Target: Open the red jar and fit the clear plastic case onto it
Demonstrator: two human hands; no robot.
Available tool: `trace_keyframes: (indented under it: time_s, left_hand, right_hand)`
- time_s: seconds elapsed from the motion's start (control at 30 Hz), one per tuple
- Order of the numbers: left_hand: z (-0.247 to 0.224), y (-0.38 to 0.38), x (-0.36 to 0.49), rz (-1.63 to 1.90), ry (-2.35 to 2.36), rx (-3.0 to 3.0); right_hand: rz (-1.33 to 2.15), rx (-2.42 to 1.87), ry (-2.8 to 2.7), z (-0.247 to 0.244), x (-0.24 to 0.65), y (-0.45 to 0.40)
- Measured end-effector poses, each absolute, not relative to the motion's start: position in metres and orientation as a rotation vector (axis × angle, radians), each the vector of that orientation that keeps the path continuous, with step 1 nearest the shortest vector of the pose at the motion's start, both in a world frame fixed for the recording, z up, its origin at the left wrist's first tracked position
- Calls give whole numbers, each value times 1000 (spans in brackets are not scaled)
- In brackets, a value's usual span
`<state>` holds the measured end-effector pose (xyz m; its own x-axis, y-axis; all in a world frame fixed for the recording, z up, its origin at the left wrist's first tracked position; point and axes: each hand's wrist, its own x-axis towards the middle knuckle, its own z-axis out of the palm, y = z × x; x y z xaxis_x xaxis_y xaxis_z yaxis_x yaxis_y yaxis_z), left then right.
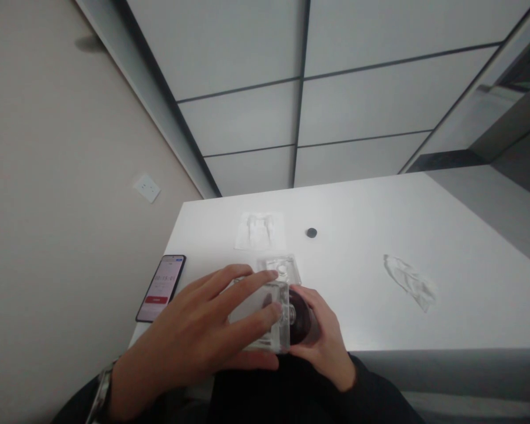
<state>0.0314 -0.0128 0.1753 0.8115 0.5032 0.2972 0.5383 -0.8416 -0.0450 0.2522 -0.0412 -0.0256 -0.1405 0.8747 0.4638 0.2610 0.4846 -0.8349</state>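
Note:
My left hand is wrapped over a clear plastic box, thumb below and fingers spread across its top. Against the box's right side, my right hand grips a dark brown bottle, which lies on its side with its ribbed, pale neck facing the box. Whether the neck enters the box or only touches it, I cannot tell. Just behind my left fingertips, a flat clear plastic piece with a round feature rests on the white table. My left hand hides much of the box.
A phone with a lit screen lies at the table's left edge. Towards the back are a clear plastic sheet and a small dark disc. Crumpled clear wrapping lies to the right. White panels stand behind the table.

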Motion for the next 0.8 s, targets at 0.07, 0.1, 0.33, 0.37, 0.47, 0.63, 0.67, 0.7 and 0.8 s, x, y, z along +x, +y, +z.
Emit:
trace_keyframes:
  time_s: [0.07, 0.1, 0.33, 0.37, 0.47, 0.63, 0.67, 0.7, 0.8]
  left_hand:
    - [176, -13, 32, -412, -836, -2871]
    - [176, -13, 32, -407, -840, -2873]
    - [172, -14, 30, -403, -842, -2867]
    - [171, -14, 29, -412, -838, -2862]
    - [169, -13, 29, -448, -815, -2847]
    - [171, -12, 31, -457, -795, -2856]
    - [171, -13, 31, -455, -794, -2857]
    - [172, -13, 31, -452, -792, -2855]
    - [174, -13, 33, -444, -793, -2841]
  right_hand:
    - [701, -986, -1670, -26, 252, -41]
    - [689, -984, -1671, -26, 252, -41]
    - [678, -988, -1676, -24, 252, -42]
    - [683, -989, -1676, -25, 252, -42]
    - [690, -989, -1675, -26, 252, -42]
    - [668, -987, -1673, -25, 251, -41]
    - [661, -986, -1675, -25, 250, -41]
    - [656, -986, -1676, -24, 250, -41]
    - [662, -986, -1679, -23, 250, -41]
